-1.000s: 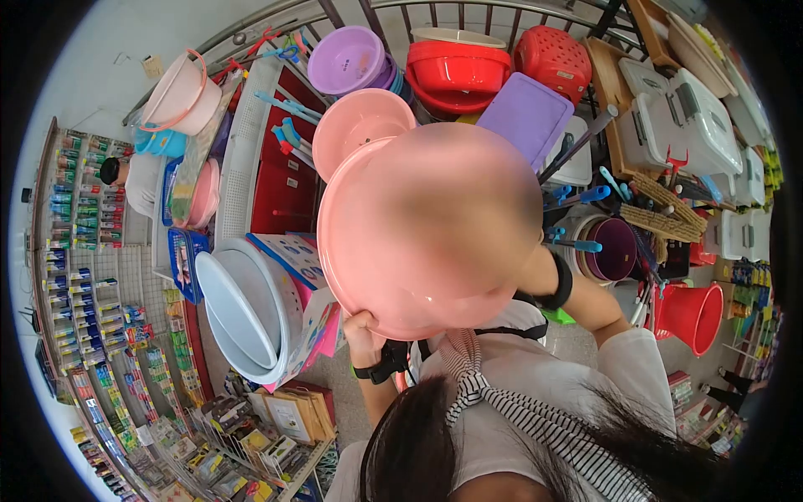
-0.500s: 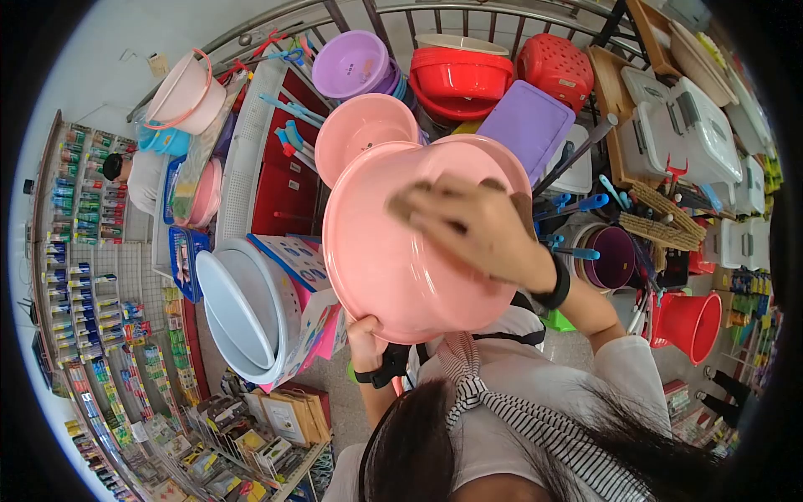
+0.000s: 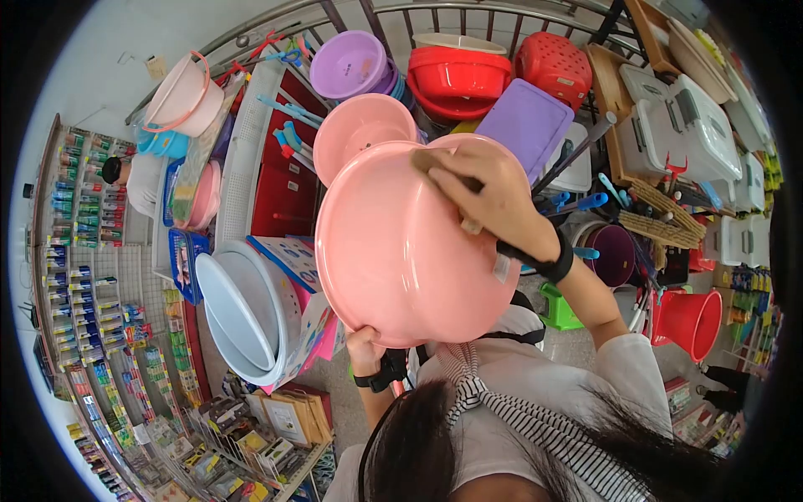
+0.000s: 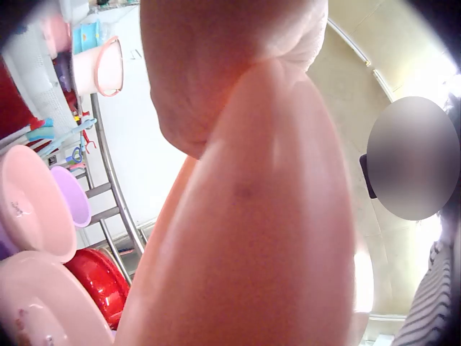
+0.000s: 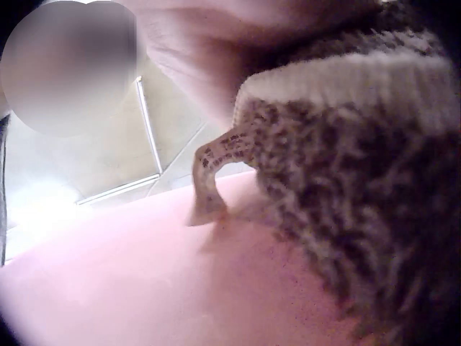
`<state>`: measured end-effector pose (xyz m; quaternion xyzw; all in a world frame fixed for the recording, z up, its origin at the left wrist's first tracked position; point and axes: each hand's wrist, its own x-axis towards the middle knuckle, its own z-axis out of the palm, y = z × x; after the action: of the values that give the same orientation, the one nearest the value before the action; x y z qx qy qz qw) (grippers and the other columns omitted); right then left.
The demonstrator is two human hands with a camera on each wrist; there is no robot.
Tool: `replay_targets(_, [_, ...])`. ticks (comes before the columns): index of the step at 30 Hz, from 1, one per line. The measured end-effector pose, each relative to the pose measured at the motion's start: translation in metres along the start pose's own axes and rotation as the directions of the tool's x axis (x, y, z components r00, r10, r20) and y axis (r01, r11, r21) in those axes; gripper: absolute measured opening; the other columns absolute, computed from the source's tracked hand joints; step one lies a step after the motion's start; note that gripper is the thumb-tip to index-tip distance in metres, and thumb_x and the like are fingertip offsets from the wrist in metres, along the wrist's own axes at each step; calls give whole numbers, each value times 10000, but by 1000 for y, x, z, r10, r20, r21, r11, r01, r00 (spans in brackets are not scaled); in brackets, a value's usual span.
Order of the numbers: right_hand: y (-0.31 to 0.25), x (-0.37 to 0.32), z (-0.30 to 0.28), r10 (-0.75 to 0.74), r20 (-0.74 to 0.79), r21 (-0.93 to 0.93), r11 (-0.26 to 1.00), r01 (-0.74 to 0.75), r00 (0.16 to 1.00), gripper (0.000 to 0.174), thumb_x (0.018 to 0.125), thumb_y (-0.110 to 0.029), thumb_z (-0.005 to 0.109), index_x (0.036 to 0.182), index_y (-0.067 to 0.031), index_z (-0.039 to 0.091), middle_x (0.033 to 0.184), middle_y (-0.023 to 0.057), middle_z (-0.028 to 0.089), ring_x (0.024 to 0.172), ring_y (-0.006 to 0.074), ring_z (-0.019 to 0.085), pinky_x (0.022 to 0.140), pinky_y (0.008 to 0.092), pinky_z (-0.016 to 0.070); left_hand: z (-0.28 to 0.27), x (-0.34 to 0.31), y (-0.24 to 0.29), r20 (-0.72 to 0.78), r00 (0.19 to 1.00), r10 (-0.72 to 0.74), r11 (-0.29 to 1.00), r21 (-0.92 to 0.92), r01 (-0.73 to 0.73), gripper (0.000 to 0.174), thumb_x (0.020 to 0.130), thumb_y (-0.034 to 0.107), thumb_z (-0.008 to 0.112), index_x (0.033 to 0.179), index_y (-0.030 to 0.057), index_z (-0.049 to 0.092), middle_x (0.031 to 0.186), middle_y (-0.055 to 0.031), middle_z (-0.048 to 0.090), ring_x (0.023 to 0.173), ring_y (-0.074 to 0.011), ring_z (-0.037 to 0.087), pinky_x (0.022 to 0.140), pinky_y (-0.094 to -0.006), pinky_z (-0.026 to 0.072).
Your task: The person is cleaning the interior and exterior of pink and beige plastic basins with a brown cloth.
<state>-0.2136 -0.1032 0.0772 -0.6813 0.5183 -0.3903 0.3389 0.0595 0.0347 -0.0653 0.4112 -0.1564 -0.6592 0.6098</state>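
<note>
A glossy pink basin [image 3: 376, 251] is held tilted in front of the chest, its smooth outer side toward the head camera. My left hand [image 3: 365, 347] grips its rim at the lower left; in the left wrist view that hand [image 4: 230, 65] is close against the pink plastic. With my right hand [image 3: 498, 201] I hold a fuzzy brown cloth [image 5: 353, 187] against the basin's outer side near the top right. From the cloth a pale printed tag [image 5: 216, 162] sticks out. A small whitish label [image 3: 502, 268] is on the basin's right side.
Two more pink basins [image 3: 364, 125] stand just behind. Farther back are purple basins [image 3: 347, 63], red basins [image 3: 460, 75] and a purple lid [image 3: 525, 121]. Pale blue tubs [image 3: 242, 314] stand at the left, mop handles [image 3: 585, 142] and a red bucket [image 3: 690, 322] at the right.
My right hand has swept across the basin's side with the cloth, from the left and middle toward the upper right. My left hand keeps its hold on the rim; the basin has turned slightly.
</note>
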Motion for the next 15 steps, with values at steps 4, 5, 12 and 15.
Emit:
replay_targets(4, [-17, -30, 14, -379, 83, -223, 894, 388, 922, 298, 841, -158, 644, 1112, -37, 666, 852, 130, 605, 665, 278, 602, 622, 351, 490, -18, -2, -3, 68, 998, -19, 1000, -14, 20, 935, 474, -64, 426, 1404, -49, 323, 1267, -215, 528, 1138, -353, 565, 969, -435, 486])
replay_targets(5, [-16, -27, 14, -379, 83, -223, 894, 388, 922, 298, 841, -158, 644, 1112, -37, 666, 852, 130, 605, 665, 278, 602, 622, 351, 490, -18, 0, -3, 67, 998, -18, 1000, -7, 18, 939, 470, -59, 431, 1403, -49, 324, 1261, -216, 533, 1138, -354, 565, 967, -439, 487])
replay_targets(12, [30, 5, -4, -154, -172, -80, 987, 142, 973, 243, 896, -204, 585, 1066, -57, 676, 772, 155, 610, 658, 302, 585, 578, 365, 453, -32, -5, -10, 161, 986, 42, 995, -94, -27, 921, 475, -42, 438, 1391, -47, 344, 1265, -225, 533, 1138, -364, 565, 962, -446, 492])
replay_targets(15, [45, 7, 2, -166, -242, -120, 983, 140, 956, 228, 889, -187, 604, 1041, -36, 681, 747, 163, 597, 635, 304, 571, 577, 361, 448, -31, -5, -8, 153, 987, 40, 996, -86, -27, 910, 476, -39, 439, 1383, -50, 356, 1246, -221, 547, 1117, -365, 579, 955, -446, 498])
